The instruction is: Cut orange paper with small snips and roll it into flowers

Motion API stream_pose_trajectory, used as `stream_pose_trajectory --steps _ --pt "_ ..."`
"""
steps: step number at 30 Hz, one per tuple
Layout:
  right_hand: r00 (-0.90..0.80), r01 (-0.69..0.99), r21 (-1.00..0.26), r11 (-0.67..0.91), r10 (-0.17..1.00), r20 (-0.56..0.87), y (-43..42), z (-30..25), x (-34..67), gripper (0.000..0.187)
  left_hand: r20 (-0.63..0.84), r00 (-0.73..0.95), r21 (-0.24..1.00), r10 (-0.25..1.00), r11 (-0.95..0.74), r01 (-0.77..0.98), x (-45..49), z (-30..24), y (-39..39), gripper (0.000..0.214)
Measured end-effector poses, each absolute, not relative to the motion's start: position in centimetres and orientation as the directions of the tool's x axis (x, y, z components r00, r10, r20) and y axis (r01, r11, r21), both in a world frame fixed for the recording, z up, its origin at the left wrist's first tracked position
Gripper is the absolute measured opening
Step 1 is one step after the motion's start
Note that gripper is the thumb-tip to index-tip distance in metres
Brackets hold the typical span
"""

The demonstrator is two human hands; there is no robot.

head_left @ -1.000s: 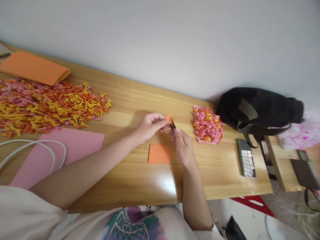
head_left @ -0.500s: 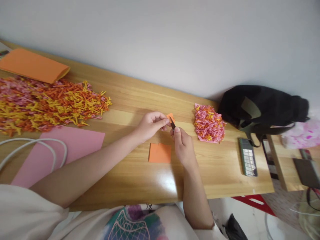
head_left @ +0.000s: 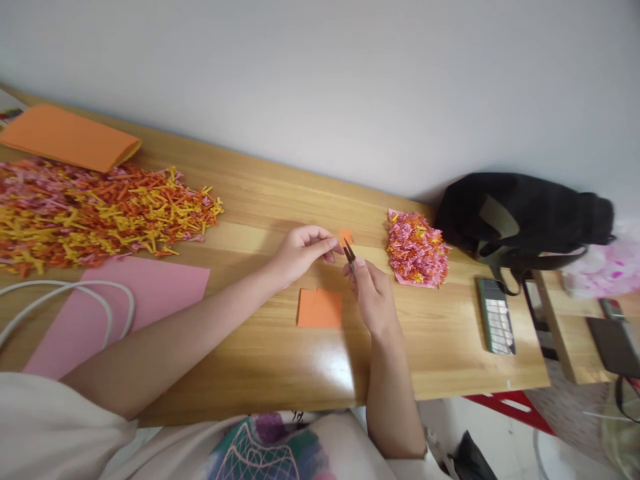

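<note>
A small orange paper scrap (head_left: 345, 236) was pinched at the fingertips of the left hand (head_left: 300, 252), above the wooden table (head_left: 260, 200); most of it was hidden behind the fingers. The right hand (head_left: 371, 293) was closed around dark tweezers (head_left: 349, 255), whose tips met the scrap's lower edge. Whether the tips actually clamped the paper could not be made out. An orange paper square (head_left: 319, 308) lay flat just below both hands. A pink-and-orange heap (head_left: 417, 249) sat to the right, near a black bag (head_left: 520, 213).
</note>
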State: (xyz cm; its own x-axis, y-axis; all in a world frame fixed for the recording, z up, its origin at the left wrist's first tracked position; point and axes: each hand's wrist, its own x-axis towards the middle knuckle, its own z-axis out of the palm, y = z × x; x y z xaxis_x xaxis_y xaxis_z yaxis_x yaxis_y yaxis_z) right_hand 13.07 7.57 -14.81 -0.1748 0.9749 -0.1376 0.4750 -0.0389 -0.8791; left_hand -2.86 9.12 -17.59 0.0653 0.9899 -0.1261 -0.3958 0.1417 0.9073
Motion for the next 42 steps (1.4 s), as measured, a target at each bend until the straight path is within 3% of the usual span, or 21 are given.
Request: stream_pose_trajectory --steps 4,7,11,15,18,20,22,32,35,37,39,42 --pt "-0.073 0.211 -0.955 -0.210 0.971 -0.230 7.7 -15.2 13.3 0.056 -0.134 0.053 0.895 0.990 0.144 -0.423 -2.7 -17.5 9.0 0.014" --pt "-0.098 0.158 -0.969 -0.189 0.974 -0.206 7.7 -15.3 13.2 0.055 -0.121 0.047 0.897 0.991 0.130 -0.422 -2.7 -17.5 9.0 0.012" --pt "-0.040 0.244 -0.967 -0.067 0.996 -0.079 7.9 -15.4 12.8 0.043 -0.110 0.030 0.898 0.993 0.112 -0.425 -2.7 -17.7 9.2 0.012" --pt "0.089 0.471 -0.881 -0.033 0.996 0.010 8.8 -15.8 12.8 0.021 -0.103 -0.053 0.911 0.993 0.073 -0.406 -2.3 -18.1 8.9 0.003" --pt "0.095 0.578 -0.814 -0.059 0.995 -0.005 9.3 -16.2 13.0 0.022 0.119 -0.143 0.982 0.983 -0.138 -0.129 -2.0 -18.5 8.3 0.011" --pt "0.076 0.631 -0.773 -0.066 0.997 -0.023 9.5 -16.5 13.0 0.025 0.315 -0.134 0.945 0.940 -0.298 0.137 -2.0 -18.8 7.9 0.021" --pt "0.054 0.676 -0.734 -0.061 0.998 -0.033 9.6 -16.6 12.8 0.026 0.413 -0.103 0.879 0.905 -0.367 0.303 -2.1 -19.1 7.8 0.031" --pt "0.042 0.777 -0.629 -0.023 0.999 0.015 9.7 -17.3 11.6 0.019 0.356 -0.095 0.871 0.930 -0.293 0.393 -2.4 -19.2 8.2 0.031" --pt "0.066 0.659 -0.751 -0.023 0.997 0.027 9.8 -17.4 11.8 0.019 0.355 -0.091 0.865 0.930 -0.290 0.410 -2.4 -19.2 8.1 0.027" --pt "0.090 0.492 -0.869 -0.042 0.996 0.003 9.8 -17.2 11.8 0.020 0.353 -0.088 0.862 0.931 -0.287 0.418 -2.4 -19.1 8.1 0.023" --pt "0.105 0.279 -0.955 -0.103 0.992 -0.076 9.7 -16.8 11.8 0.022 0.351 -0.080 0.860 0.933 -0.287 0.421 -2.4 -19.0 8.1 0.018" --pt "0.064 0.001 -0.968 -0.249 0.967 -0.249 9.5 -16.1 11.4 0.027 0.350 -0.056 0.858 0.935 -0.296 0.419 -2.3 -18.9 8.1 0.008"
